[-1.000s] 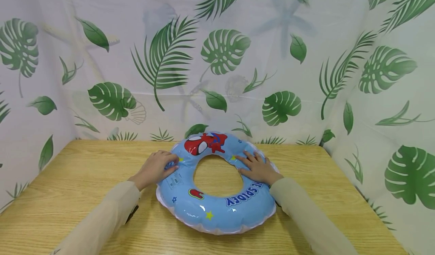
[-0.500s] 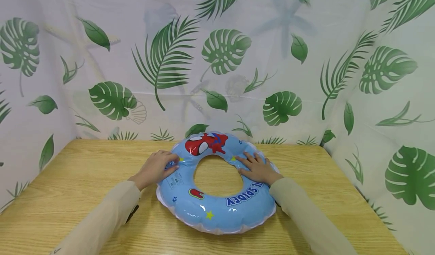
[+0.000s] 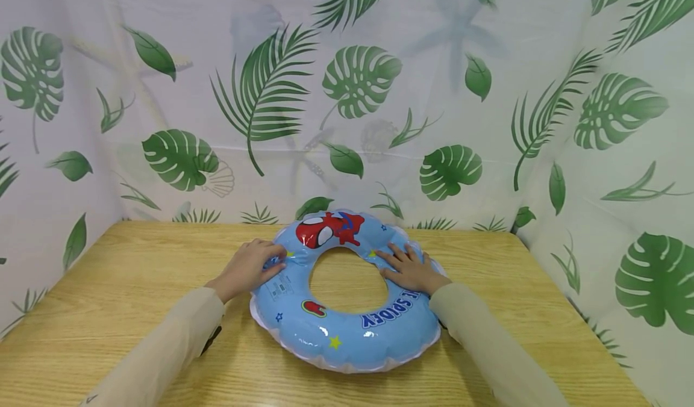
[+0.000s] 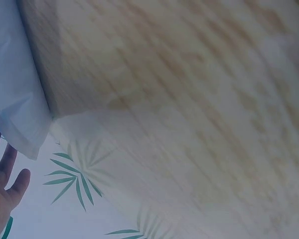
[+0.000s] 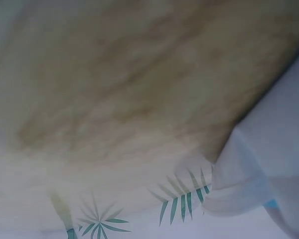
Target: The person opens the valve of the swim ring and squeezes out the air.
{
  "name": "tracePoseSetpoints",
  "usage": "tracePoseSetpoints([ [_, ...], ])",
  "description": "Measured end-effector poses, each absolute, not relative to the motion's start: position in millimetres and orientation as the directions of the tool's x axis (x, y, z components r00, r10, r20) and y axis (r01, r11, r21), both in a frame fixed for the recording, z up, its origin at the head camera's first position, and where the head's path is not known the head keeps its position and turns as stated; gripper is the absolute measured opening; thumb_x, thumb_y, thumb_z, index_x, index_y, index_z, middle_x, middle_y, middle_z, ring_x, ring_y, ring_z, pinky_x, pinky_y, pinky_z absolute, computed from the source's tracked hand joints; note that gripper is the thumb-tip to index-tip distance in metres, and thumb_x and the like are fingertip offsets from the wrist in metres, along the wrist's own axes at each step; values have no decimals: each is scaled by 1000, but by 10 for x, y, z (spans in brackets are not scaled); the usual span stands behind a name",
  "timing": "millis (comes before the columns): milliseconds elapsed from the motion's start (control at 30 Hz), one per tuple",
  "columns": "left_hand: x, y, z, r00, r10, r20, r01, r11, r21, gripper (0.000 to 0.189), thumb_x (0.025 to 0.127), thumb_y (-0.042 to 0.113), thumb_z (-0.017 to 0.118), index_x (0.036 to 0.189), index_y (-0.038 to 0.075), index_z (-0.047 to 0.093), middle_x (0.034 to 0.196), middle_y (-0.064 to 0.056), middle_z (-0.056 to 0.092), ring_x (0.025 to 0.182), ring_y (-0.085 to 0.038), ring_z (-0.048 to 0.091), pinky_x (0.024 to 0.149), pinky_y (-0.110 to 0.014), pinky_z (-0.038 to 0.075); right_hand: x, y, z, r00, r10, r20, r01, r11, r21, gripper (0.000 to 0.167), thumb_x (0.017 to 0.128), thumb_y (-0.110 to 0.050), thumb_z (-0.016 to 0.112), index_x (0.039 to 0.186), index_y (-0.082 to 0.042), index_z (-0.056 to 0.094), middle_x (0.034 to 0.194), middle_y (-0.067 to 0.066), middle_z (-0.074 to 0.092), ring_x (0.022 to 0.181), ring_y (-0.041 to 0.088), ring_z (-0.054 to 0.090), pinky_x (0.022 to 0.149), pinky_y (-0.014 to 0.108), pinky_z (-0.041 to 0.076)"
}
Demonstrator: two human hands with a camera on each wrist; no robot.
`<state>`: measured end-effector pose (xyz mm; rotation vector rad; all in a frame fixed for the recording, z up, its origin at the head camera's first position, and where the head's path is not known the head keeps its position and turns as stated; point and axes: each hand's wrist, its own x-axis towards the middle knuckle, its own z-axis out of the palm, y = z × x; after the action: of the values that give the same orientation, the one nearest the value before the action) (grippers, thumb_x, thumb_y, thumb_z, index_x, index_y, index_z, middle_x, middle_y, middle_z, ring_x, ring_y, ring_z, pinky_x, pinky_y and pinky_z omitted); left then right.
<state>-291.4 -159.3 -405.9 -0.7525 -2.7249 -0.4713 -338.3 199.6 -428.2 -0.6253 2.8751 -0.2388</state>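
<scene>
Nearest you, your sleeves [image 3: 493, 347] reach across the tabletop [image 3: 157, 262] toward the swim ring [image 3: 352, 341], flat, hole up, a touch right of middle, wider left to right from the head view. There's a yellow star [image 3: 335, 342] on its near side, then the lettering [image 3: 387, 312]: "SPIDEY", upside down to you, earlier letters partly covered. The small label [image 3: 280, 288] at left, too tiny to read! Your left hand [image 3: 246, 265] grips the left side, thumb and fingers curled; your right hand [image 3: 410, 270] lies spread on the right. Farther, the red cartoon figure [image 3: 329, 229] points head-left by the tabletop's far edge.
</scene>
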Motion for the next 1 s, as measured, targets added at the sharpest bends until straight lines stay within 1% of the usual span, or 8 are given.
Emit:
tracePoseSetpoints([
  [267, -2910, -1587, -4056, -831, 444, 335, 529, 816, 233, 14, 86, 26, 63, 96, 17, 65, 97, 1, 67, 94, -23, 56, 78, -41, 43, -3399, 1998, -4310, -893, -421, -159, -389, 899, -200, 56, 95, -48, 32, 146, -26, 21, 155, 9, 8, 138, 45, -1, 102, 69, -2],
  [433, -2905, -1591, -4058, -827, 447, 342, 536, 811, 236, 13, 86, 26, 64, 95, 18, 64, 95, 1, 67, 91, -22, 55, 77, -40, 43, -3451, 2031, -4392, -889, -429, -163, -396, 896, -200, 59, 94, -54, 27, 147, -27, 18, 155, 7, 4, 139, 44, -3, 102, 68, -3],
  [533, -2911, -1593, -4068, -824, 449, 344, 537, 812, 227, 12, 85, 26, 64, 94, 18, 64, 94, 1, 66, 91, -22, 56, 77, -41, 43, -3456, 2035, -4410, -888, -426, -176, -394, 899, -190, 59, 94, -55, 24, 147, -29, 15, 156, 5, 1, 139, 42, -5, 103, 67, -4],
  [733, -2921, -1595, -4078, -823, 455, 342, 537, 819, 203, 12, 85, 27, 64, 93, 18, 64, 92, 2, 65, 91, -22, 56, 78, -41, 44, -3398, 1999, -4344, -886, -431, -170, -396, 895, -204, 56, 96, -48, 28, 147, -24, 18, 155, 10, 4, 138, 44, -4, 102, 68, -4],
  [833, -2912, -1592, -4072, -819, 460, 344, 542, 817, 198, 11, 85, 26, 65, 92, 18, 64, 91, 2, 64, 91, -23, 57, 78, -42, 44, -3373, 1988, -4324, -888, -426, -172, -393, 899, -193, 56, 97, -48, 27, 147, -25, 17, 155, 10, 4, 138, 44, -4, 102, 68, -4],
  [1000, -2913, -1586, -4081, -824, 457, 334, 535, 822, 195, 11, 85, 27, 65, 92, 18, 64, 92, 1, 64, 96, -27, 57, 81, -46, 44, -3367, 1980, -4316, -893, -414, -177, -384, 905, -181, 55, 97, -46, 29, 147, -26, 18, 155, 10, 5, 139, 44, -4, 102, 69, -3],
])
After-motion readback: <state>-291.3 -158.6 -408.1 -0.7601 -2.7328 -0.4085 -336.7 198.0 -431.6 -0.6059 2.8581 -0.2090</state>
